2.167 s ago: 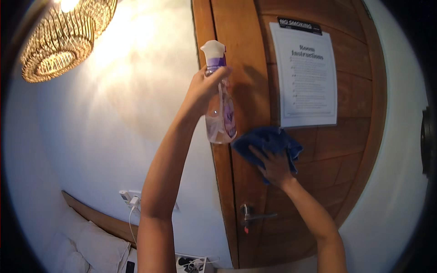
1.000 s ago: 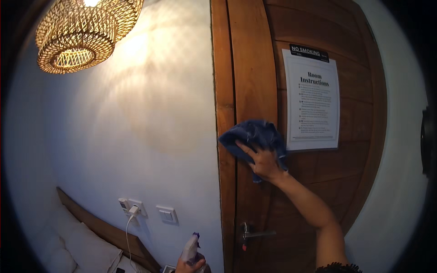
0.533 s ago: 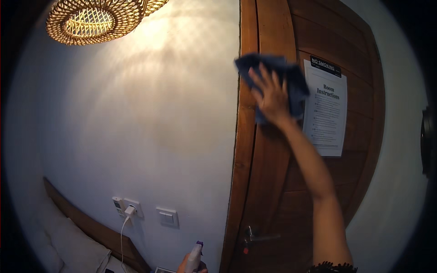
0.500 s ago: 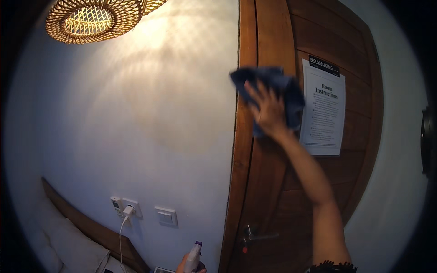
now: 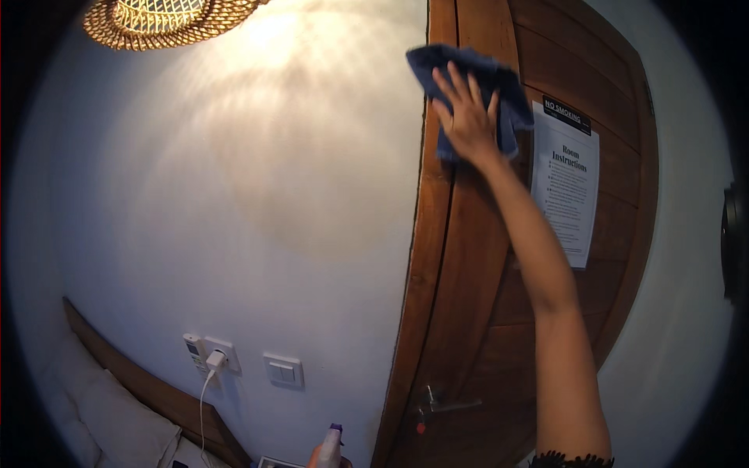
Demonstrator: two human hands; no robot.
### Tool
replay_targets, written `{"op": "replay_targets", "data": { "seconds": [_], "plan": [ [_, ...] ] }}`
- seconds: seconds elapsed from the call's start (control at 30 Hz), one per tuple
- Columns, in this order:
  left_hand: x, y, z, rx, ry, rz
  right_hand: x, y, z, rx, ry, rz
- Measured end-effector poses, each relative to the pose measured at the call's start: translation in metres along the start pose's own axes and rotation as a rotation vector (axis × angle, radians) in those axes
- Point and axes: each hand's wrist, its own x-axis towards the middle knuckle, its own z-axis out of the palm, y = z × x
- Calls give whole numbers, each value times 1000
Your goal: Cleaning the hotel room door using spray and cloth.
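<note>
The blue cloth (image 5: 503,74) is high up, flat on the left side of the brown door (image 5: 499,366) and over part of the door frame (image 5: 425,281). The right hand (image 5: 470,125) lies on top of it. Its grip is spread wide, with the fingers apart and the palm down on the cloth, not curled around it. One corner of the cloth pokes out past the frame's left edge, in front of the white wall (image 5: 257,273). I cannot tell if that corner touches the wall. The cloth's right corner is just beside the top left of the white paper (image 5: 566,191), which hangs under a black sign (image 5: 567,115).

The left hand (image 5: 314,457) is near and low, cut off by the bottom edge. Its grip seems wrapped around a spray bottle (image 5: 330,448) with a purple bit on top, but most of it is hidden.

A big stretch of wall lies left of the cloth, up to the woven lamp (image 5: 164,23), far and left. The long door plank runs down from the cloth to the handle (image 5: 454,405). Low on the wall are a light switch (image 5: 283,370) and a white plug (image 5: 217,359)
</note>
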Motion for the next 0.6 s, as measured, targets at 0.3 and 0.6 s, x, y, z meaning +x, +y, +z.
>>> {"op": "replay_targets", "data": {
  "seconds": [0.3, 0.6],
  "plan": [
    [0, 2, 13, 0, -55, -95, -219, -63, -77, 297, -262, -287],
    [4, 11, 47, -97, -122, -225, -86, 37, -29, 71, 61, -39]
  ]
}}
